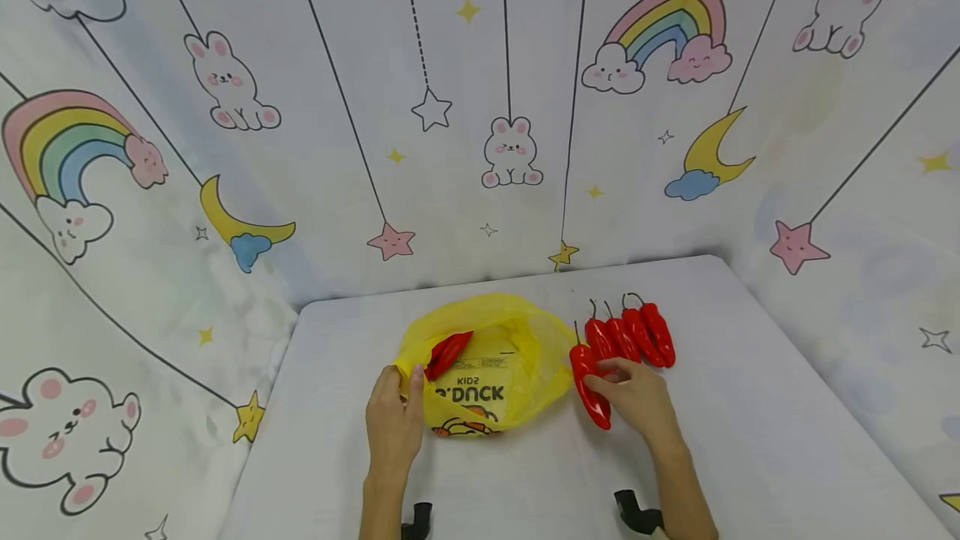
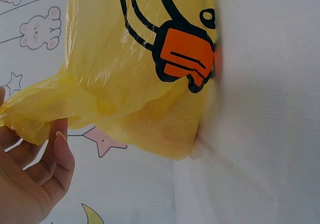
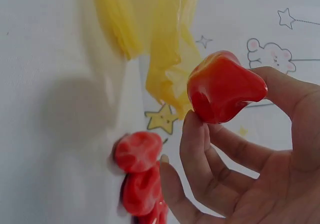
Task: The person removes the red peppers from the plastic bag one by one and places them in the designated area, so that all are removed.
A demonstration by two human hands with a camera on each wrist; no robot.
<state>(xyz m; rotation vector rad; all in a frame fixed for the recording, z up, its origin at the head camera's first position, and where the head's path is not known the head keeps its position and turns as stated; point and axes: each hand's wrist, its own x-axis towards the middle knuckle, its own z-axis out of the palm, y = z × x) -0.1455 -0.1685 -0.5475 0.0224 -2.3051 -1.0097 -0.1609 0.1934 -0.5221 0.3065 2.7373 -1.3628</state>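
My left hand [image 1: 393, 415] pinches the left edge of a yellow plastic bag [image 1: 540, 357], which lies with its mouth spread wide. Inside the bag's opening shows a shiny red chili pepper [image 1: 448, 354], partly covered by the plastic. In the left wrist view, bunched yellow film runs between my thumb and fingers [image 2: 59, 156]. Just right of the bag, my right hand [image 1: 636, 394] holds another red pepper [image 1: 591, 386] between thumb and fingertips, its dark stem pointing away. The right wrist view shows this pepper [image 3: 222, 89] end-on, raised above the table.
Several more red peppers [image 1: 651, 332] lie side by side in a row behind my right hand, stems toward the back. The white table [image 1: 525, 490] meets a cloth backdrop [image 1: 450, 215] printed with rabbits, stars and rainbows. Black straps or mounts [image 1: 637, 513] show near both forearms.
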